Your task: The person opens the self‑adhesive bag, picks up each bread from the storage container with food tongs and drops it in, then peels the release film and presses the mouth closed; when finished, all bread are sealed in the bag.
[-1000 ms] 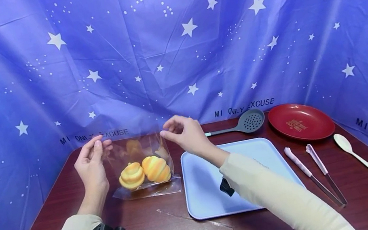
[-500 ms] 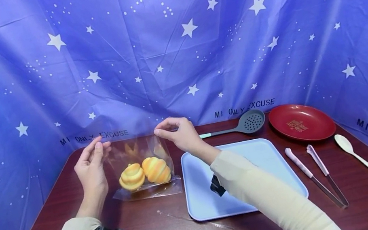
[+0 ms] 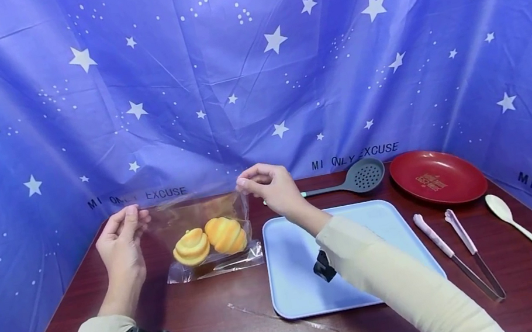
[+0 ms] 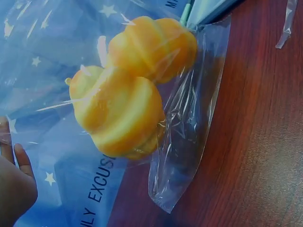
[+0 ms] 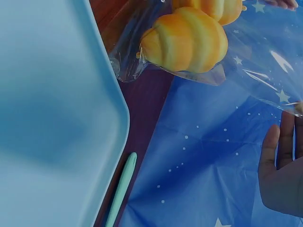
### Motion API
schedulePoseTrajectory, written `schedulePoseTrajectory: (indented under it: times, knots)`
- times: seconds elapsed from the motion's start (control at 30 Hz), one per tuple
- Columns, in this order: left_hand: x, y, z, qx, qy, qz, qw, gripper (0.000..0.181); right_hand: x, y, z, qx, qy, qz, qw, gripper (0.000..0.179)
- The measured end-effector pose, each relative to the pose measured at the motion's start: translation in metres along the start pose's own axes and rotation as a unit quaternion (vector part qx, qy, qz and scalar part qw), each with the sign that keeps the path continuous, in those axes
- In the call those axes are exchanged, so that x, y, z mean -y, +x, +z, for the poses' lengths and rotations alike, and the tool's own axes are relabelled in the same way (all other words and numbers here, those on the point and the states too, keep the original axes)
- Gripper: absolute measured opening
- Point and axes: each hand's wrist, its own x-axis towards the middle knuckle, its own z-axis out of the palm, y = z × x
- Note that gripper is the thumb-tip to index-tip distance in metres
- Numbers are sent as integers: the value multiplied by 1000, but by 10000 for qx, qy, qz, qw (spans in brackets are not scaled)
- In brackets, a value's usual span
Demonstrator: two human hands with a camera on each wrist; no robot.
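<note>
A clear plastic bag [image 3: 179, 217] holds two yellow-orange bread rolls, one swirled roll [image 3: 191, 248] and one ridged, croissant-like roll [image 3: 227, 236]. My left hand [image 3: 120, 248] pinches the bag's upper left corner between thumb and fingers. At the upper right corner, my right hand [image 3: 273, 191] pinches the film the same way. The bag is stretched between both hands, with the rolls low inside it, seen close in the left wrist view as the swirled roll [image 4: 118, 111] and the ridged roll [image 4: 154, 49]. Whether its bottom edge touches the table cannot be told.
A light blue tray [image 3: 348, 270] lies under my right forearm. Behind it is a grey slotted spoon [image 3: 366, 175]. To the right are a red plate [image 3: 436, 177], tongs [image 3: 467, 261] and a white spoon [image 3: 522, 227]. A thin clear strip [image 3: 282, 317] lies in front.
My hands first came slightly closer together, then spread apart, left hand leftward and right hand rightward. The bag is drawn tauter, and the rolls have shifted a little upward in the head view.
</note>
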Motion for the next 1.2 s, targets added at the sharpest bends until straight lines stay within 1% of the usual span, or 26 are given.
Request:
schedulePoseTrajectory:
  times: [0.13, 0.23, 0.37, 0.47, 0.57, 0.77, 0.97, 1.2]
  knots:
    - [-1, 1, 1, 60, -97, -30, 9999, 13, 3, -2, -6, 36, -55, -11, 10000, 14]
    - [-1, 2, 1, 96, -86, 18, 9999, 13, 4, -4, -8, 112, -37, -96, 9999, 13]
    - [3, 3, -2, 130, 256, 80, 9996, 18, 0, -7, -9, 245, -67, -95, 9996, 12]
    - [5, 4, -6, 161, 479, 39, 9987, 21, -4, -9, -9, 327, -74, -60, 9994, 12]
    - [6, 5, -9, 217, 572, 0, 9981, 22, -7, -9, -9, 348, -20, -63, 9994, 14]
    - [6, 8, -12, 455, 687, -64, 9966, 21, -11, -8, -10, 314, 59, -79, 9995, 14]
    - [4, 9, -14, 788, 816, -139, 9935, 19, -13, -7, -12, 275, 60, -37, 9996, 16]
    - [1, 10, -15, 1050, 869, -207, 9904, 21, -12, -8, -15, 410, 48, 66, 9991, 23]
